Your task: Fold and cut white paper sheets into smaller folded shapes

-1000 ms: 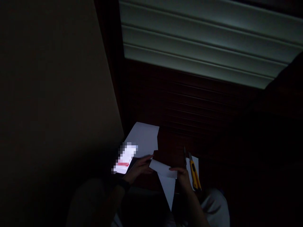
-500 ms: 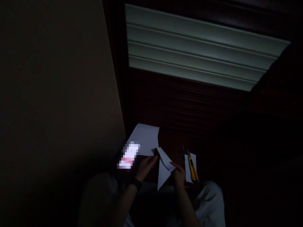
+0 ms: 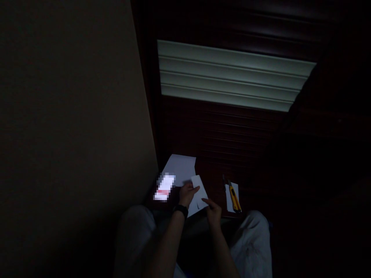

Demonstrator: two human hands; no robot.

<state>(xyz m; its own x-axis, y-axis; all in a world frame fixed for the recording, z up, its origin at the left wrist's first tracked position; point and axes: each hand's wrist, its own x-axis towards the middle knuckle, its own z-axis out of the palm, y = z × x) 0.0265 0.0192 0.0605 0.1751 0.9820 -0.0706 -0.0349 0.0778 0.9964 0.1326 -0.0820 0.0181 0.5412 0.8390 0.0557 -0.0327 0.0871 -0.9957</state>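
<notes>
**Item: folded paper, held in both hands; dim light.**

- Fingers [image 3: 194, 189] of the left hand [image 3: 188, 194]: closed in a pinch on the upper left edge of the folded paper [image 3: 199, 193], thumb on top.
- Fingertips [image 3: 205, 200] of the right hand [image 3: 213, 210]: curled and touching the paper's lower right edge. Whether they grip it cannot be told in the gloom.
- Location of paper: raised between the hands, over the near edge of the dark wooden surface [image 3: 214, 154], above the lap.
- Left wrist: dark watch [image 3: 181, 210].
- Nearby, left: lit phone screen [image 3: 164, 187], beside a larger white sheet [image 3: 181, 166].
- Nearby, right: yellow utility knife [image 3: 234, 197] lying on a small paper slip [image 3: 229, 204], apart from the hands.
- Step, as judged: a fold is being set or checked.
- Next move, as judged: needs matched edges, a steady left pinch, and one fingertip free to press the crease.
</notes>
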